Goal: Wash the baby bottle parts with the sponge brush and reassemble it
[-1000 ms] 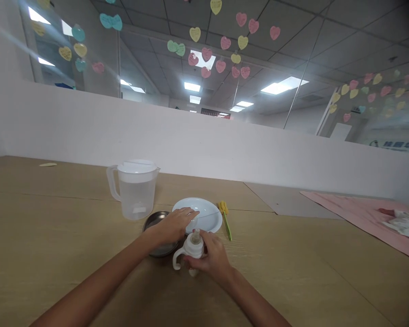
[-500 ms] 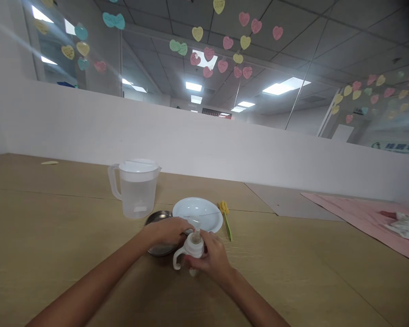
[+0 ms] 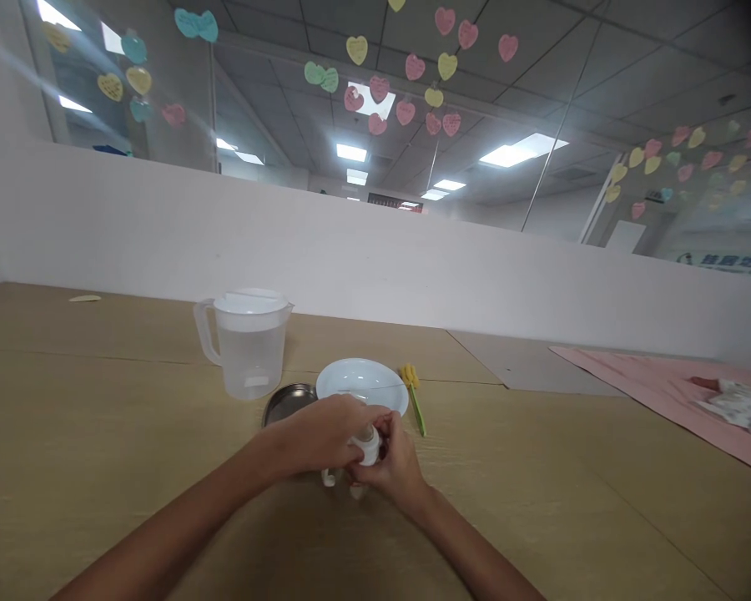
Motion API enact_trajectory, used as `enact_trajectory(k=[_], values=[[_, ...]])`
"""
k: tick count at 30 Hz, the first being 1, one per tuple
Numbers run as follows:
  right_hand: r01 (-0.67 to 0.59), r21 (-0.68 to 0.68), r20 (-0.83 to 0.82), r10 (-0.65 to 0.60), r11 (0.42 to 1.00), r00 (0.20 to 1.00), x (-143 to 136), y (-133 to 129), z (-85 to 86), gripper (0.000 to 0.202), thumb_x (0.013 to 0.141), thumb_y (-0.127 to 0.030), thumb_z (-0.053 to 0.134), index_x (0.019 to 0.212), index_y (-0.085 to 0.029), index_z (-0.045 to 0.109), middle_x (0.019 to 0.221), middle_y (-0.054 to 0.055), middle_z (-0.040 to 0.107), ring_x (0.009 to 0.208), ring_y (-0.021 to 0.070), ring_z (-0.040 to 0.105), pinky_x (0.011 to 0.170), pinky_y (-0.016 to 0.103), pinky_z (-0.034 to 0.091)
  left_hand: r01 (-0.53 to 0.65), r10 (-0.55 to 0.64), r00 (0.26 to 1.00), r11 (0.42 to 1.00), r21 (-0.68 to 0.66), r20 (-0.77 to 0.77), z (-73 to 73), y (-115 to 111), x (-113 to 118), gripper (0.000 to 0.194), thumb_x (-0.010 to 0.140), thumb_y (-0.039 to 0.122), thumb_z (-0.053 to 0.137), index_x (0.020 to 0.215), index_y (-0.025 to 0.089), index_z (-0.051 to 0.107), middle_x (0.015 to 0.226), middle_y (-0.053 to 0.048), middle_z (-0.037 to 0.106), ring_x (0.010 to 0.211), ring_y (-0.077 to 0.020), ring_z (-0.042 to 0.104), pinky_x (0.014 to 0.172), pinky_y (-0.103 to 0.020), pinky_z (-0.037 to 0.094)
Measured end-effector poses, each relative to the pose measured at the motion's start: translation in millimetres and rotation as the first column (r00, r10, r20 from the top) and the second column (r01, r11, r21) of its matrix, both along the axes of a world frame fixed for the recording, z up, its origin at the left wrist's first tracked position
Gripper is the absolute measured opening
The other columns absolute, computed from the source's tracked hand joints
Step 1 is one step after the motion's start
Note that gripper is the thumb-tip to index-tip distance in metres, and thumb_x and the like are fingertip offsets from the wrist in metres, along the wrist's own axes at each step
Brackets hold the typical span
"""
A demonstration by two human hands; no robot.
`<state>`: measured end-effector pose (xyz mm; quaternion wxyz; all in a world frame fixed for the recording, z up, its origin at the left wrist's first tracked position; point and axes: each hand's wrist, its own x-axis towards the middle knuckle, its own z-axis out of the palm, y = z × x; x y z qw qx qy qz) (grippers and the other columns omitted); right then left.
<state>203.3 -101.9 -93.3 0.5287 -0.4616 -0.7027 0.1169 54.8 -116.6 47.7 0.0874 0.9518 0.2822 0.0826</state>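
A small white bottle (image 3: pixel 368 448) with a clear teat and a curved side handle is held between both hands near the middle of the table. My left hand (image 3: pixel 329 432) reaches over it from the left, fingers closed on its top. On the right side, my right hand (image 3: pixel 394 459) is wrapped round the bottle's body. Behind the hands lies a white bowl (image 3: pixel 350 373). A metal dish (image 3: pixel 284 403) sits partly hidden behind my left hand and wrist. The bottle's lower part is mostly covered by my fingers.
A clear lidded pitcher (image 3: pixel 251 355) with liquid stands at the back left. Right of the bowl lies a yellow-headed brush (image 3: pixel 415 399) with a green handle. A pink cloth (image 3: pixel 638 392) with a patterned fabric (image 3: pixel 742 405) lies far right. A white wall (image 3: pixel 350 259) bounds the table's back.
My left hand has moved right, onto the bottle's top, and now covers more of it. My right hand still holds the bottle. The camera view has shifted slightly.
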Motion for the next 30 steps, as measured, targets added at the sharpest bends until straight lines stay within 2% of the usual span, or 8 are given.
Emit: enact_trajectory(k=[2, 4, 6, 10, 14, 17, 21, 30], values=[[0.047, -0.002, 0.013, -0.047, 0.999, 0.999, -0.7, -1.3, 1.9, 0.051, 0.048, -0.035, 0.07, 0.086, -0.021, 0.039, 0.067, -0.003, 0.057, 0.052, 0.0131, 0.053, 0.044, 0.023, 0.039, -0.106, 0.11, 0.994, 0.986, 0.129, -0.019, -9.8, 3.4, 8.9, 0.019, 0.075, 0.028, 0.052, 0.091, 0.02, 0.058, 0.082, -0.003, 0.065, 0.074, -0.0197, 0.06, 0.06, -0.026, 0.042], [0.095, 0.015, 0.037, -0.095, 0.995, 0.995, -2.0, -3.8, 6.0, 0.054, 0.047, -0.034, 0.07, 0.089, -0.021, 0.039, 0.069, -0.002, 0.058, 0.056, 0.0151, 0.055, 0.046, 0.024, 0.04, -0.201, 0.215, 0.976, 0.942, 0.27, -0.023, -18.7, 7.4, 16.0, 0.027, 0.081, 0.038, 0.044, 0.084, 0.016, 0.059, 0.079, -0.008, 0.065, 0.072, -0.0232, 0.06, 0.057, -0.029, 0.04], [0.107, 0.053, 0.058, -0.11, 0.993, 0.992, -3.1, -6.2, 10.0, 0.058, 0.046, -0.034, 0.07, 0.094, -0.02, 0.04, 0.074, 0.001, 0.06, 0.062, 0.0176, 0.058, 0.049, 0.025, 0.042, -0.223, 0.25, 0.968, 0.911, 0.348, -0.035, -23.6, 10.5, 18.8, 0.033, 0.084, 0.04, 0.039, 0.081, 0.015, 0.06, 0.078, -0.01, 0.065, 0.071, -0.0244, 0.06, 0.056, -0.03, 0.039], [0.076, 0.05, 0.096, -0.08, 0.996, 0.992, -3.7, -7.6, 13.2, 0.062, 0.05, -0.036, 0.07, 0.102, -0.018, 0.041, 0.077, 0.002, 0.062, 0.065, 0.0176, 0.06, 0.052, 0.025, 0.042, -0.211, 0.213, 0.977, 0.932, 0.295, 0.027, -16.6, 13.1, 7.7, 0.03, 0.08, 0.044, 0.045, 0.084, 0.019, 0.062, 0.082, -0.005, 0.065, 0.073, -0.0213, 0.059, 0.057, -0.028, 0.038], [0.061, -0.018, 0.159, -0.057, 0.998, 0.986, -3.2, -7.6, 14.5, 0.068, 0.055, -0.034, 0.069, 0.112, -0.016, 0.038, 0.078, 0.001, 0.062, 0.064, 0.0168, 0.059, 0.052, 0.024, 0.041, -0.176, 0.153, 0.98, 0.967, 0.186, 0.13, -2.8, 13.6, -6.0, 0.016, 0.08, 0.033, 0.049, 0.087, 0.024, 0.06, 0.086, 0.003, 0.065, 0.076, -0.015, 0.057, 0.06, -0.024, 0.036], [0.038, -0.014, 0.194, -0.035, 0.999, 0.98, -3.3, -9.1, 17.7, 0.067, 0.059, -0.034, 0.068, 0.116, -0.017, 0.038, 0.082, 0.003, 0.063, 0.065, 0.0168, 0.058, 0.054, 0.024, 0.041, -0.232, 0.207, 0.97, 0.947, 0.221, 0.129, -0.6, 13.7, -6.4, 0.016, 0.08, 0.034, 0.049, 0.076, 0.021, 0.058, 0.078, 0.003, 0.064, 0.07, -0.0146, 0.056, 0.056, -0.024, 0.032], [0.036, -0.006, 0.197, -0.035, 0.999, 0.98, -3.8, -11.2, 21.8, 0.064, 0.063, -0.035, 0.066, 0.117, -0.016, 0.038, 0.088, 0.007, 0.064, 0.072, 0.0194, 0.059, 0.059, 0.026, 0.043, -0.295, 0.265, 0.954, 0.91, 0.291, 0.137, -5.6, 13.8, -1.4, 0.026, 0.082, 0.041, 0.045, 0.071, 0.02, 0.055, 0.074, 0.001, 0.062, 0.065, -0.015, 0.054, 0.054, -0.026, 0.03], [0.028, 0.071, 0.249, -0.045, 0.997, 0.968, -4.0, -10.0, 18.1, 0.062, 0.065, -0.039, 0.063, 0.117, -0.014, 0.041, 0.093, 0.009, 0.064, 0.08, 0.0222, 0.058, 0.067, 0.031, 0.045, -0.346, 0.358, 0.933, 0.858, 0.38, 0.041, -7.7, 11.5, 7.8, 0.04, 0.085, 0.039, 0.035, 0.057, 0.016, 0.051, 0.058, -0.003, 0.056, 0.054, -0.0156, 0.052, 0.048, -0.027, 0.024]])
